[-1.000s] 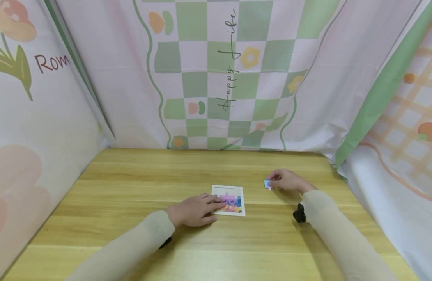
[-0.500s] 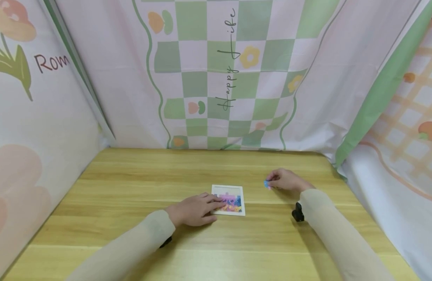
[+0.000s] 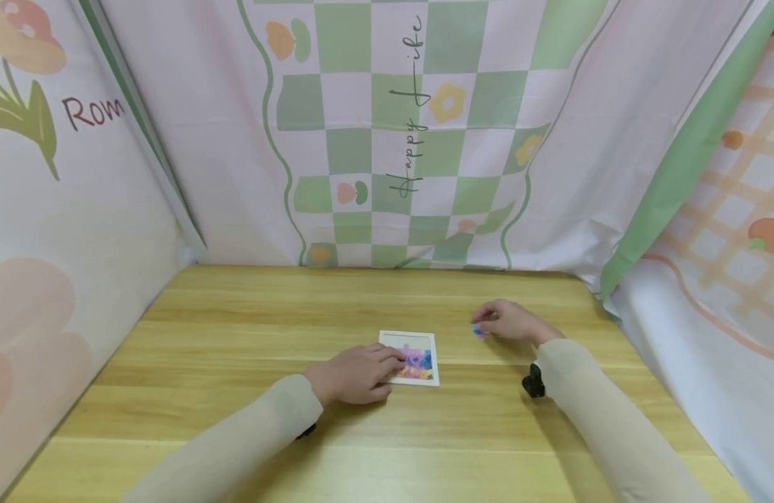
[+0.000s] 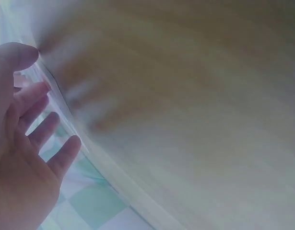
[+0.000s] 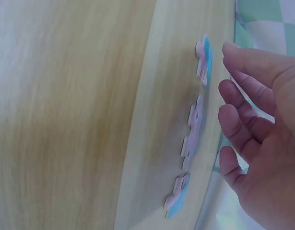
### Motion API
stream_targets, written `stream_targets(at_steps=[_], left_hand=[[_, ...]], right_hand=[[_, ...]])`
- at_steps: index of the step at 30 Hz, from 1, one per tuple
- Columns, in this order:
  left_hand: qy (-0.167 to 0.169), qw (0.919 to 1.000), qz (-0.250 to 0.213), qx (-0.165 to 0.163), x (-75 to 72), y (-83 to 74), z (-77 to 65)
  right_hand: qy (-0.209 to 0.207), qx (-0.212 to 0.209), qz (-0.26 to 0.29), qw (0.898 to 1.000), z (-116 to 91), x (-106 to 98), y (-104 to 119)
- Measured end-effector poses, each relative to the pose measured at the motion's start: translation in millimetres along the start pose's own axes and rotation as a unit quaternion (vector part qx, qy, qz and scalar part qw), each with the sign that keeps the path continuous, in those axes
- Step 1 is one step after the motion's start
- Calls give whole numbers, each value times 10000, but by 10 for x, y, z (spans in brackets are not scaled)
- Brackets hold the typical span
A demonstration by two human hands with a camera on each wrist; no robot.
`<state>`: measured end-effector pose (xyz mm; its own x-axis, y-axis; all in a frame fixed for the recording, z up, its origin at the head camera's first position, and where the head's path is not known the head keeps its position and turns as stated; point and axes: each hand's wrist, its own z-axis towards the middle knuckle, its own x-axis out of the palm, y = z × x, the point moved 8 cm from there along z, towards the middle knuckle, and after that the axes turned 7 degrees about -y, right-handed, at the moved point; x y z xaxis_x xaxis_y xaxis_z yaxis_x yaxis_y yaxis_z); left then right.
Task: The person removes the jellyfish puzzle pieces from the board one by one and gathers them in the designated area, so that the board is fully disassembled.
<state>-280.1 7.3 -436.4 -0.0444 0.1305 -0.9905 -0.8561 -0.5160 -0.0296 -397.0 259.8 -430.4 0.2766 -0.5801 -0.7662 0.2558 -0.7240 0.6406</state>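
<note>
My left hand (image 3: 357, 375) rests with its fingers on the left side of a white-framed jigsaw puzzle (image 3: 434, 363). The puzzle shows pink, blue and orange pieces in its lower part, and a pale bare strip at the top. My right hand (image 3: 511, 323) is low over the table, fingertips beside a small blue and pink puzzle piece (image 3: 478, 332). In the right wrist view, three puzzle pieces (image 5: 193, 127) lie in a row beside my loosely bent fingers (image 5: 236, 124). The thumb appears apart from the top one; no held piece shows there.
Both hands work above a wooden table (image 3: 286, 300). Patterned cloth (image 3: 399, 140) hangs along its back edge, and more cloth closes off the left and right sides. Dark wrist cameras (image 3: 534, 381) sit under the sleeves.
My right hand has shifted slightly left beside the small piece. The left hand has slid a little right and up on the puzzle frame, which stays nearly in place.
</note>
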Motion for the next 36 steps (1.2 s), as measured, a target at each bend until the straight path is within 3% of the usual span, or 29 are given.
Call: stream_targets(at_steps=[4,12,18,30,36], left_hand=[[-53,10000,12,69,0,-26,35],[106,9998,-89,-117,9,-33,69],[-30,9999,-142,2,-5,-52,71],[126,9997,-149,-141,-25,-86,60],[125,9999,-57,-76,-25,-92,50]], right_hand=[[-15,-84,-58,9999,15,28,54],[15,-310,81,9995,6,140,223],[-57,-563,-274,9980,-6,218,359],[353,-1082,-173,9933,-66,501,689],[443,-1144,-203,9922,-86,636,798]])
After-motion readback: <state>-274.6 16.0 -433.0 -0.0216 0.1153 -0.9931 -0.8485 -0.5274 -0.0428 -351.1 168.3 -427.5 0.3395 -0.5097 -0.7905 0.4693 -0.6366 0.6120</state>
